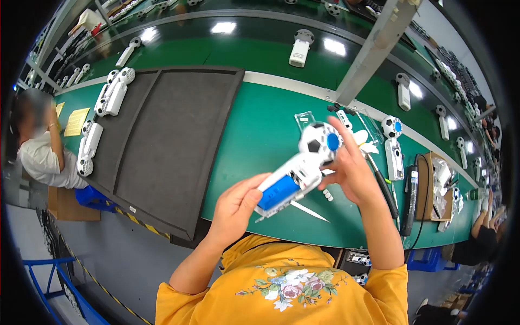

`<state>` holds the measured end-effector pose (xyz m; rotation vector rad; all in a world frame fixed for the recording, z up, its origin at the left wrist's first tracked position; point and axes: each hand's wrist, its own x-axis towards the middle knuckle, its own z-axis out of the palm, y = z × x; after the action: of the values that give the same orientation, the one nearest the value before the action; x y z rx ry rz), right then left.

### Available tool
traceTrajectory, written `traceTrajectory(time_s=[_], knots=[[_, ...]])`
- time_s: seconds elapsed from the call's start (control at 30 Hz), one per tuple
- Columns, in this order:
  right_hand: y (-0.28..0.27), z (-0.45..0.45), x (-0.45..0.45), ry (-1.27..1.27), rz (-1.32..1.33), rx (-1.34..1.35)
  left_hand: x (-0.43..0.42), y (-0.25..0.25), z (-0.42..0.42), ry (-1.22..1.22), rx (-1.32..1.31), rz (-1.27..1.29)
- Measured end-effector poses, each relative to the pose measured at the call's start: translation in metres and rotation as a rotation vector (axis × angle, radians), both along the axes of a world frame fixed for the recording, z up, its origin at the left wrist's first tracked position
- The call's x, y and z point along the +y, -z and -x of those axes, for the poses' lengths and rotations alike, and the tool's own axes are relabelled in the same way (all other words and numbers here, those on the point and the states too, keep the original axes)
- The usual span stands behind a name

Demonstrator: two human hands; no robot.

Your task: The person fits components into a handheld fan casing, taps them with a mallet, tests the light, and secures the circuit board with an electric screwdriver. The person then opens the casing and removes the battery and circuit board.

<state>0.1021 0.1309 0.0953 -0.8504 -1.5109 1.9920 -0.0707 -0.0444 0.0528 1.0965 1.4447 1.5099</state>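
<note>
My left hand (234, 208) is closed around the handle end of a white handheld device (305, 167) with a football-patterned round head. Its handle is uncovered, and a blue cylinder like a battery (279, 193) lies inside. A blue disc (332, 142) sits on the side of the head. Beside the head and neck, my right hand (351, 168) has its fingers apart; whether a fingertip touches the device I cannot tell. Just beyond that hand are small white parts (366, 142) and a clear plastic piece (305, 120).
A black tray (173, 135) covers the left bench. To the right lie another device (394, 154), a black-handled tool (385, 189), a black corded tool (410, 200) and a cardboard box (431, 189). A metal post (374, 54) rises ahead. A person (40, 141) sits at left.
</note>
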Motion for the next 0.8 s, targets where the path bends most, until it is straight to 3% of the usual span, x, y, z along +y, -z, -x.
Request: traceTrajectory(time_s=[0.03, 0.1, 0.17, 0.23, 0.33, 0.5, 0.57, 0.6, 0.63, 0.7, 0.8], knots=[[0.007, 0.004, 0.006, -0.04, 0.093, 0.102, 0.0, -0.006, -0.003, 0.01, -0.001, -0.005], [0.009, 0.008, 0.007, -0.047, 0.09, 0.073, -0.001, -0.012, -0.007, -0.02, 0.286, 0.041], [0.002, 0.015, -0.003, 0.014, 0.111, 0.083, 0.0, -0.011, -0.008, -0.17, 0.364, -0.075], [0.001, 0.019, -0.006, 0.054, 0.052, 0.076, -0.004, -0.019, 0.0, -0.249, 0.794, -0.189], [0.001, 0.026, -0.005, 0.104, 0.074, 0.073, 0.002, -0.019, -0.009, -0.104, 0.748, -0.162], [0.006, 0.026, -0.005, 0.133, 0.077, 0.073, 0.01, -0.014, -0.004, -0.173, 0.775, -0.196], [0.016, 0.027, 0.0, 0.159, -0.213, 0.033, 0.008, -0.025, -0.002, -0.01, 0.2, 0.209], [0.02, 0.028, 0.0, 0.153, -0.215, 0.033, 0.01, -0.012, -0.002, 0.046, -0.286, 0.189], [0.025, 0.028, -0.001, 0.151, -0.173, 0.058, 0.01, -0.006, -0.004, 0.04, -0.287, 0.187], [0.026, 0.028, -0.005, 0.14, -0.132, 0.081, 0.013, -0.003, -0.012, 0.153, -0.966, 0.055], [0.024, 0.029, -0.013, 0.254, 0.058, 0.082, 0.02, -0.01, -0.032, 0.153, -1.195, 0.06]])
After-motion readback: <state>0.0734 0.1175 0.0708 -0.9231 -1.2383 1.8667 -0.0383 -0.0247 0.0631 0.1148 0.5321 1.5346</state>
